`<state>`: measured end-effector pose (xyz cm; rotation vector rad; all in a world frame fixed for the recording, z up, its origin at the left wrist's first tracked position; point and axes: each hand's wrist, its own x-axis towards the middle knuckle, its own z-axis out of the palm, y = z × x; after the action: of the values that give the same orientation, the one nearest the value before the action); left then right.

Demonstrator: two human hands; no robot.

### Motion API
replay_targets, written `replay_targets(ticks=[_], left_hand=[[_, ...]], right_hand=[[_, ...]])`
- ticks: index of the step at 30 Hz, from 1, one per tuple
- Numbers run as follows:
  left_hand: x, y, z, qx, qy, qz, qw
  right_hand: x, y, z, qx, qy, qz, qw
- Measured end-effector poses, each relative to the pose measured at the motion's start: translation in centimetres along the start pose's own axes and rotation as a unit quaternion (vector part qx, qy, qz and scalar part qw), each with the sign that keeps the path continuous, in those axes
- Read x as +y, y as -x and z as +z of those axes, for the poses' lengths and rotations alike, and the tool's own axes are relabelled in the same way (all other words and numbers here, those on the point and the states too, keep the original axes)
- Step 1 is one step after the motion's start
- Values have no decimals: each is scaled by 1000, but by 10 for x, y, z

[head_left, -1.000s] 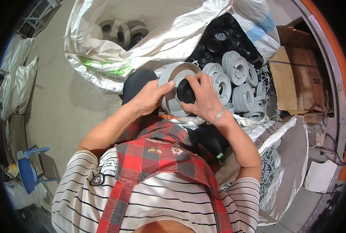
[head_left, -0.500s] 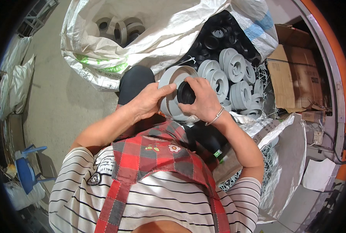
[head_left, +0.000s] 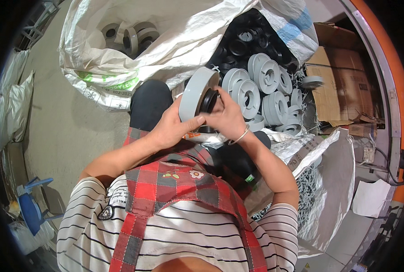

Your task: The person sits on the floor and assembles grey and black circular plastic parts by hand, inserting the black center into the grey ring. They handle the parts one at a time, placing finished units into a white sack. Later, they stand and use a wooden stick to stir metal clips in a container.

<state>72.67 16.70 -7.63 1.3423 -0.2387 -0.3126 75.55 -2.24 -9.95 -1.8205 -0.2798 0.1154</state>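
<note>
My left hand [head_left: 169, 127] grips a wide grey plastic ring-shaped part [head_left: 194, 96], thumb across its near edge. The part stands tilted on its side, its open face turned to the right. At that opening, my right hand [head_left: 229, 119] holds a black ridged round plastic fitting [head_left: 209, 100] against the grey part; some of the right fingers are hidden or blurred. Just beyond my right hand, several grey flanged discs [head_left: 246, 99] are piled, with a heap of black round fittings [head_left: 238, 46] behind them.
A large white woven sack [head_left: 107, 68] at the far left holds several grey rings [head_left: 130, 41]. Cardboard boxes [head_left: 347, 86] stand at the right, with a loose grey disc [head_left: 311, 82] beside them. Another open sack [head_left: 333, 181] holds thin pale-green pieces. A blue stool [head_left: 31, 206] is at left.
The grey part has turned more onto its side, its opening facing right, with the black fitting turned along with it. A grey disc has appeared beside the cardboard. The whole view has shifted slightly.
</note>
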Motion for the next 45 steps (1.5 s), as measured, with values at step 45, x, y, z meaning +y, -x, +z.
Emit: replay_targets(ticks=[45], left_hand=[[-4, -36, -5, 68, 247, -149, 955]], right_hand=[[-28, -37, -37, -42, 284, 18, 958]])
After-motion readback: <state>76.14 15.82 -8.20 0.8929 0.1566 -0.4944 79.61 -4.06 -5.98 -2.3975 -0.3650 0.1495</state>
